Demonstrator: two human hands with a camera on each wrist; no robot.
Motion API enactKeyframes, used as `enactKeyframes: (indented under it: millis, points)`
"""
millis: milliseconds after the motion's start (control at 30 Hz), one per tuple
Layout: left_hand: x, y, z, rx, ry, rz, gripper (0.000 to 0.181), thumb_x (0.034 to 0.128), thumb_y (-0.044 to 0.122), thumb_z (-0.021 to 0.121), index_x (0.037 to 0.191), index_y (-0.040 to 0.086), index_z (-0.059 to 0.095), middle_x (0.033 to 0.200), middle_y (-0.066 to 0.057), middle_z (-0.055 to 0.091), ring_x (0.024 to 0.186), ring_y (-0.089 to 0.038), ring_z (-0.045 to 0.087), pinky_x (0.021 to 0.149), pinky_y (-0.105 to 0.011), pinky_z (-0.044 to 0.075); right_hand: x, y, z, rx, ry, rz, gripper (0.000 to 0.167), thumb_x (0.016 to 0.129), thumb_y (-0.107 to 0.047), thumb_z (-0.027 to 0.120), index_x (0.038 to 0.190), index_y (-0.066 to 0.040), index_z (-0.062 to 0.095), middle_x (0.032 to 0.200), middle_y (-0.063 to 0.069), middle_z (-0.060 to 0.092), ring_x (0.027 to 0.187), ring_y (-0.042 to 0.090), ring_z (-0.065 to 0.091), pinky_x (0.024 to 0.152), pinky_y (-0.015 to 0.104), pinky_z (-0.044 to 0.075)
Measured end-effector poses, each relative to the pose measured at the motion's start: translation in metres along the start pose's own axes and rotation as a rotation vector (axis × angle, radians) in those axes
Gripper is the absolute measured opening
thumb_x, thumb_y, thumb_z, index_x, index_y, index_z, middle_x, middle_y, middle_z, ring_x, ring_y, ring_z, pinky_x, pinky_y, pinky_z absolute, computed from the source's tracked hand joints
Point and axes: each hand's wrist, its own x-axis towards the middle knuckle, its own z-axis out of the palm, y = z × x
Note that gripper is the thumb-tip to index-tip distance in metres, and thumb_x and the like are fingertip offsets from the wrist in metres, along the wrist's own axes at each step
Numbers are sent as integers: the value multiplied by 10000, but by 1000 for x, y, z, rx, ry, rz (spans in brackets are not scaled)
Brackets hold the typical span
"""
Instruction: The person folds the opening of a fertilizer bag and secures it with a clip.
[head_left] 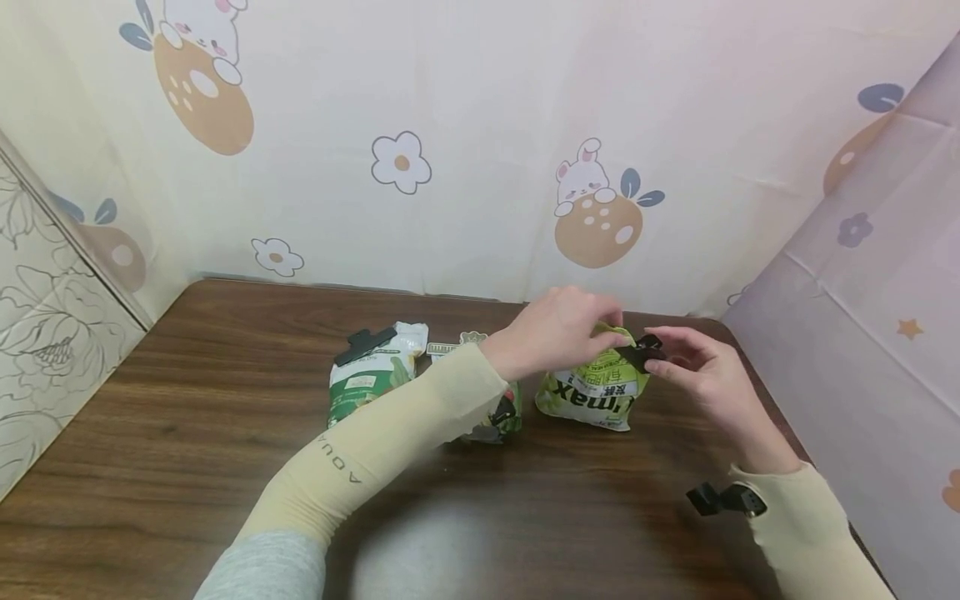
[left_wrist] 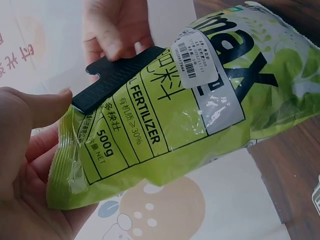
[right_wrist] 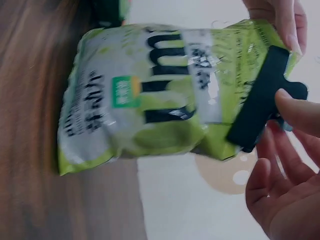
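Observation:
A lime-green and white fertilizer bag (head_left: 588,400) stands at the right of the table, its printing upside down in the head view. My left hand (head_left: 558,329) pinches the bag's top edge; in the left wrist view its thumb lies near one end of a black bag clip (left_wrist: 112,77). With thumb and fingers my right hand (right_wrist: 295,145) pinches the handle of this clip (right_wrist: 265,100). The clip's long bar lies across the upper part of the bag, slanted.
A green and white bag (head_left: 367,383) with a black clip (head_left: 363,346) lies at the left. Between the bags, another package (head_left: 513,421) with a black clip is partly hidden by my left forearm. A patterned curtain (head_left: 480,208) hangs behind the brown table (head_left: 187,433).

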Motion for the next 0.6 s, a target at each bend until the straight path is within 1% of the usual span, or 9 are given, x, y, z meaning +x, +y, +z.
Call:
enactKeyframes:
  millis: [133,233,333,400,500,600]
  points:
    - [0,-4,-1,2,-14,-4,221,978,367,645,1084,179,693,878,128,657,637,-43,559,603,-194,446,-3,13,4,-2,-30,65,316,869,10,748,1168,27,648,1002,-91,696,915,46,669,750,172,522]
    - [0,-7,-2,3,-24,-3,213,982,353,641,1100,185,696,933,121,674,690,-30,573,638,-196,456,-6,21,6,-1,-32,124,259,890,-41,744,1124,28,658,1001,-82,702,917,68,673,744,182,515]
    - [0,-11,-3,7,-43,-14,198,993,339,625,1118,199,689,983,123,676,759,-21,576,684,-207,457,-6,27,9,-26,-43,151,266,909,-98,738,1134,27,669,1016,-55,707,926,81,671,751,190,505]
    - [-2,-14,-4,3,-47,-18,192,996,331,621,1120,198,685,990,119,677,773,-20,578,692,-213,460,-6,30,10,-52,-52,162,276,921,-140,734,1143,13,678,1035,-30,707,932,82,663,758,198,497]
    - [-4,-19,-5,11,-31,-11,198,997,339,619,1115,194,685,989,109,686,769,-21,589,691,-215,468,-4,31,12,-102,-60,174,286,934,-197,725,1152,-16,688,1064,9,701,928,71,641,757,221,488]
    - [-6,-23,-6,19,-22,-27,214,996,359,618,1119,198,686,1020,101,696,805,-20,598,715,-216,475,-2,32,13,-133,-67,186,287,946,-246,711,1163,-60,693,1102,52,692,944,90,623,769,248,470]
